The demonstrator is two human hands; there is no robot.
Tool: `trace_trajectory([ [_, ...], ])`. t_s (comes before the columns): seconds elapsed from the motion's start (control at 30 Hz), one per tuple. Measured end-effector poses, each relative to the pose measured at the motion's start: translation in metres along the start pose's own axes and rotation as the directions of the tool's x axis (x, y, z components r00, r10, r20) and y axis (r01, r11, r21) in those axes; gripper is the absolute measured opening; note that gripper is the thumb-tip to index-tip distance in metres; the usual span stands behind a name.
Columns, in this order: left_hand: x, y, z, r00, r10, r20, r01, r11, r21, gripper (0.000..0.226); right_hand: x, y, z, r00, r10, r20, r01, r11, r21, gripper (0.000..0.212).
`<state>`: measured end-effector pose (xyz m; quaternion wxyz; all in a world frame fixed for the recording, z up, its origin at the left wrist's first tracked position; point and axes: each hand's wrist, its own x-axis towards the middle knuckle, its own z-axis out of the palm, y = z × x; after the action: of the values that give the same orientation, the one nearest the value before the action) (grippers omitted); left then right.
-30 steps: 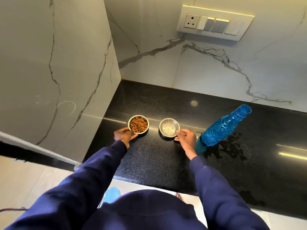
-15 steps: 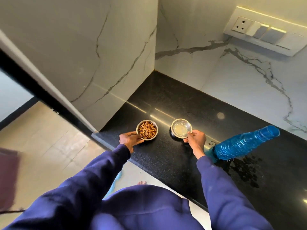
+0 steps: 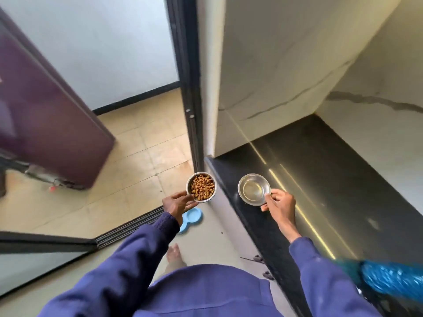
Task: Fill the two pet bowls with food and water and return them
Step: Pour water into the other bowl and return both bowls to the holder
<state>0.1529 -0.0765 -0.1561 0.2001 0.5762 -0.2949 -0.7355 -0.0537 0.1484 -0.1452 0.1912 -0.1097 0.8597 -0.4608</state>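
We are holding the small round steel bowl of brown kibble in our left hand. The fingers are curling under its near side and the thumb is lying by its rim. The bowl is hanging in the air over the floor, just left of the edge of the black polished stone bench.

Our right hand is pinching the near rim of the shallow round steel bowl of clear water between thumb and fingers, and this bowl is hovering over the bench's front edge. Both bowls are sitting roughly level.

Below the left hand, a light blue plastic two-ring bowl holder is lying on the grey floor, partly hidden by our wrist. A blurred blue ribbed plastic bottle is showing at the lower right over the bench. One bare foot is resting on the floor, and a dark purple cabinet is standing at the far left on beige tiles.
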Motion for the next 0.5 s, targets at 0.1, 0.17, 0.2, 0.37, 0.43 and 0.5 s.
trace_trajectory([
  [0.1,0.018,0.019,-0.059,0.993,-0.045,-0.107,0.037,0.996,-0.081,0.024,-0.011,-0.028,0.051,0.996,-0.013,0.093,0.008,0.999,0.049,0.008],
  [0.17,0.030,0.033,-0.093,0.984,-0.062,-0.166,0.043,0.993,-0.110,0.024,-0.019,-0.039,0.087,0.990,-0.011,0.139,-0.002,0.996,0.093,0.005],
  [0.2,0.035,0.039,-0.107,0.981,-0.064,-0.184,0.044,0.993,-0.113,0.023,-0.022,-0.044,0.104,0.987,-0.008,0.161,-0.010,0.994,0.105,0.005],
  [0.37,0.071,0.060,-0.174,0.971,-0.059,-0.230,0.038,0.995,-0.096,0.023,-0.032,-0.056,0.200,0.977,0.016,0.212,-0.038,0.994,0.100,0.004],
  [0.43,0.092,0.061,-0.194,0.962,-0.072,-0.262,0.050,0.995,-0.089,0.024,-0.032,-0.054,0.234,0.979,0.034,0.203,-0.049,0.996,0.069,0.004],
  [0.5,0.113,0.059,-0.208,0.957,-0.090,-0.276,0.067,0.994,-0.091,0.027,-0.029,-0.049,0.262,0.975,0.064,0.212,-0.076,0.996,0.047,0.004],
])
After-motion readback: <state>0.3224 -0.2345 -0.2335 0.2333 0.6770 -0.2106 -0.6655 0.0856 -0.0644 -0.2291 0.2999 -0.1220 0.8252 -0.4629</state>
